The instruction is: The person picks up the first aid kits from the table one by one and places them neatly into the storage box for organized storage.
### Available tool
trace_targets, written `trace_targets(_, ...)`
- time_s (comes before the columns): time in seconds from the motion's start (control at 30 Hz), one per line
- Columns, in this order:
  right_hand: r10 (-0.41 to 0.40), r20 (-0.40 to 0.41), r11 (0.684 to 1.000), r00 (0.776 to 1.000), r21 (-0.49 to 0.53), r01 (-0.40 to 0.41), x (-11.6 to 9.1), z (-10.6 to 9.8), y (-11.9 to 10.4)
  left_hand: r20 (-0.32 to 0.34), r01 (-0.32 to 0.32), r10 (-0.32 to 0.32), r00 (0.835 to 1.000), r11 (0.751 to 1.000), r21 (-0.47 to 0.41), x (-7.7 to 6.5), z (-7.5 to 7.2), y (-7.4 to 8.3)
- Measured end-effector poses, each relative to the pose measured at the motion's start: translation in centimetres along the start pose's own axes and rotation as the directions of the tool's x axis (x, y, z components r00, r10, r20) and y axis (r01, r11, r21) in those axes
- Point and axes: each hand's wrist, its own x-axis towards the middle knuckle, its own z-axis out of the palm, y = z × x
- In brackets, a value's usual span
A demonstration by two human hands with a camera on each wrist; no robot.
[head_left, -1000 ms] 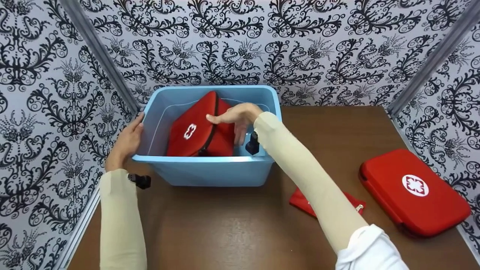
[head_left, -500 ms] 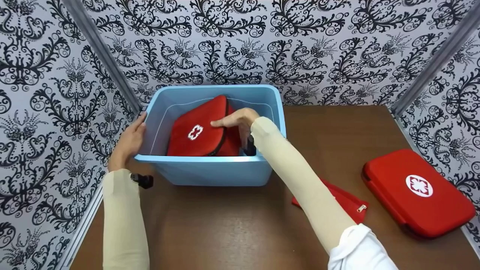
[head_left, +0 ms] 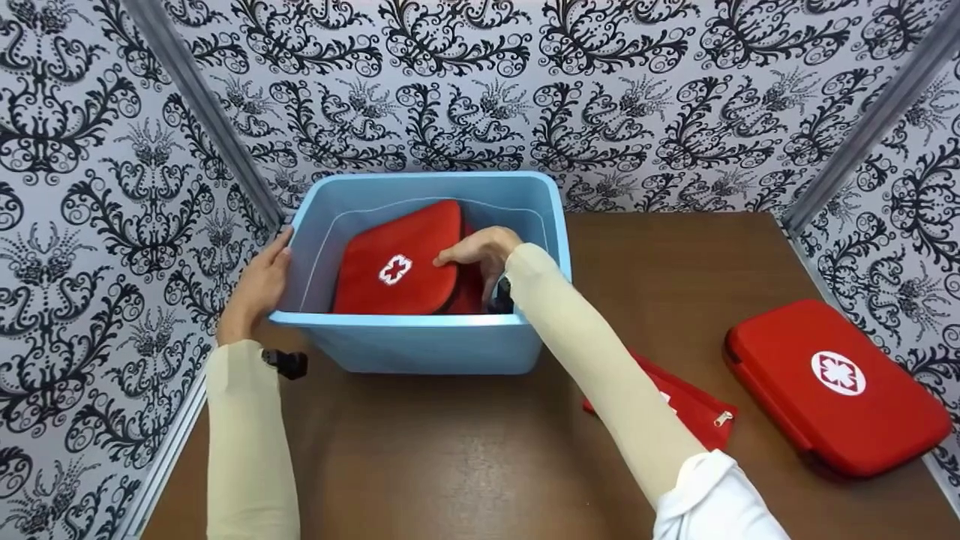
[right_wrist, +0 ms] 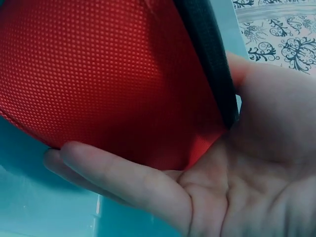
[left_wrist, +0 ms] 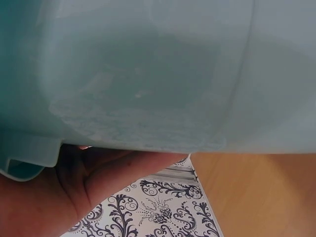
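Right hand (head_left: 484, 247) gripped a red first-aid bag (head_left: 397, 244) at its right end, thumb over the top face, other fingers reaching beneath, while the left hand (head_left: 259, 289) lay against the outer left side of a light-blue plastic bin (head_left: 405, 321), its visible fingers fairly straight and the tips at the rim. The bag sat inside that bin, askew to its walls, white emblem (head_left: 395, 269) facing up and dark zipper edge (right_wrist: 210, 54) beside the right palm. Whether its underside rested fully on the bin's floor could not be told.

As far as could be judged, the handling was partway done: the bag was within the walls, but letting go of it and any straightening were left. Outside, on the brown table (head_left: 450, 465), a red zip pouch (head_left: 697, 405) showed partly behind the right forearm (head_left: 592, 360), and farther right lay a red zip-up case (head_left: 787, 375), neither one held.
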Motion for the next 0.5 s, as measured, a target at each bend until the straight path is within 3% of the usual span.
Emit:
trace_targets(0.1, -0.012, -0.016, 1.000, 1.000, -0.003, 0.012, -4.2, 1.4, 0.0, -0.002, 0.001, -0.001, 1.000, 1.000, 0.017, -0.1, 0.0, 0.0)
trace_targets(0.23, -0.031, -0.014, 0.999, 0.999, 0.026, 0.032, -7.2, 2.3, 0.0, 0.000, 0.009, -0.009, 1.000, 1.000, 0.028, -0.2, -0.1, 0.0)
trace_targets(0.37, -0.069, 0.006, 0.997, 0.998, 0.040, 0.069, -7.7, 2.3, 0.3, 0.014, 0.015, -0.016, 1.000, 1.000, 0.023, -0.1, 0.0, 0.1)
trace_targets(0.5, -0.160, -0.047, 0.987, 0.986, -0.029, 0.159, -8.0, 2.1, 0.7, 0.019, 0.009, -0.009, 1.000, 1.000, 0.021, -0.1, 0.0, 0.3)
